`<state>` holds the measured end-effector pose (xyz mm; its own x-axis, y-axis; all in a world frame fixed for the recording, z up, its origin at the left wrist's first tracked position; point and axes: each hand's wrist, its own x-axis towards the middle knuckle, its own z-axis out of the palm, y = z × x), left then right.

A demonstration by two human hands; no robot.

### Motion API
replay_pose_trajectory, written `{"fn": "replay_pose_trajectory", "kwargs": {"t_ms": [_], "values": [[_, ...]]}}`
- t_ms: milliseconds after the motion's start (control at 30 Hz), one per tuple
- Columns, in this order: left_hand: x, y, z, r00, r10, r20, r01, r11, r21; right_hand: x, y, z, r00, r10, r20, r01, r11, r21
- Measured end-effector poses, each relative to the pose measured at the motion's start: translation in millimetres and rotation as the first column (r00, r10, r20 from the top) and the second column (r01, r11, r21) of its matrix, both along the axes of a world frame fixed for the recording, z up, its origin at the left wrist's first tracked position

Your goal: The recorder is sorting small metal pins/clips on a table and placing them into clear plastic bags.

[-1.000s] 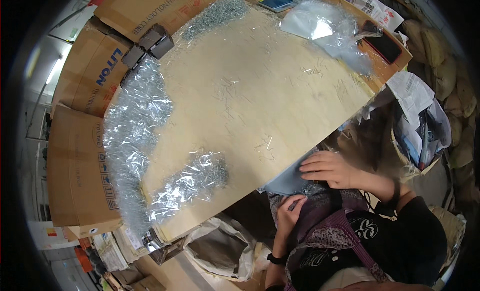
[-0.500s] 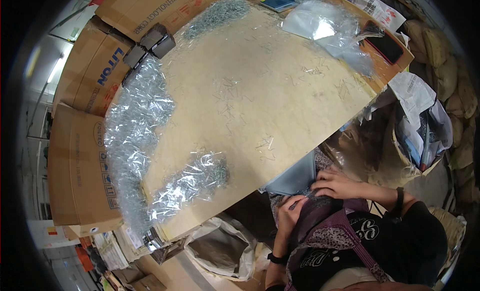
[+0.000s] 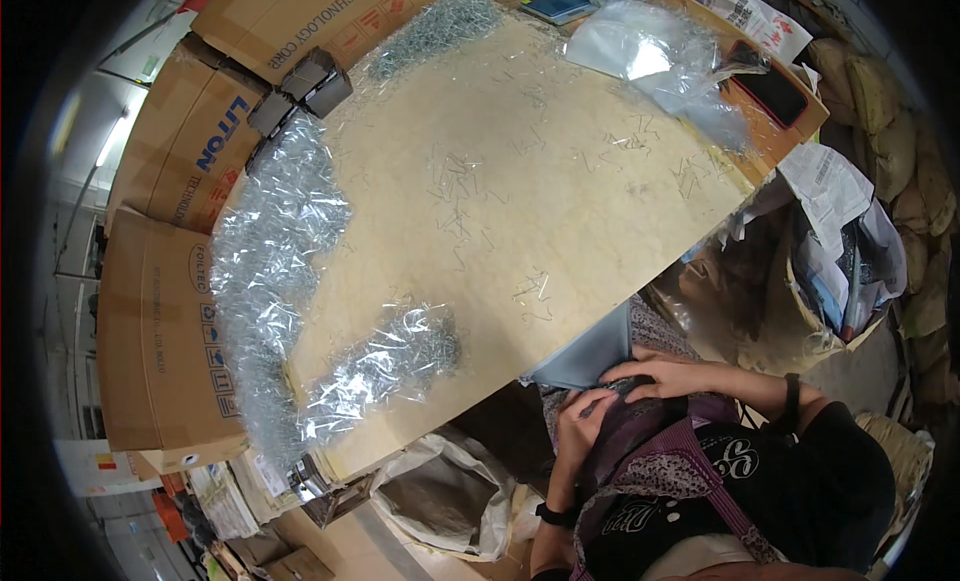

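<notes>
Down from the middle of the blue-grey sheet (image 3: 587, 351), where it lay a second earlier, the right hand (image 3: 664, 374) had come close to the left hand (image 3: 582, 421). Smooth, dull and roughly triangular, the sheet showed at the near edge of the worktop (image 3: 400, 211). Left fingers were bunched narrow, right ones curved; whether they held anything, I could not tell.

Ahead of the fingers (image 3: 650, 366) lies the table (image 3: 390, 181), with a heap of strips (image 3: 385, 366) on it to their left; cartons (image 3: 165, 331) stand farther left, a phone (image 3: 772, 96) lies ahead right, a sack (image 3: 440, 496) behind left.
</notes>
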<state>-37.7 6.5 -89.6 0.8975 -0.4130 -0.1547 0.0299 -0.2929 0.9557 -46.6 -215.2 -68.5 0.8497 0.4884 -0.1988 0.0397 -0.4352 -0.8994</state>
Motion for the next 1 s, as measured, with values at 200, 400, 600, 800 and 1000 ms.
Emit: {"fn": "replay_pose_trajectory", "kwargs": {"t_ms": [200,400,600,800,1000], "values": [[-5.6,9.6,-20.1,0.958,-0.204,-0.200,0.177,0.973,-0.147,-5.2,-4.0,-28.9,0.992,0.111,-0.062,-0.105,0.990,0.092],[4.0,10.2,16.2,0.864,-0.181,-0.470,-0.031,0.913,-0.408,8.6,-10.5,0.2,0.997,0.037,-0.073,-0.018,0.969,0.245],[44.7,4.6,72.8,0.955,-0.153,-0.255,0.044,0.921,-0.388,41.4,11.1,70.8,0.993,-0.111,-0.048,0.120,0.937,0.327],[80.9,3.2,95.4,0.951,0.025,0.307,-0.005,0.998,-0.067,76.4,13.6,94.9,0.816,-0.355,0.456,0.186,0.909,0.373],[101.3,0.7,76.6,0.932,0.162,0.325,-0.129,0.984,-0.121,113.2,15.9,109.0,0.726,-0.242,0.643,0.108,0.964,0.241]]}}
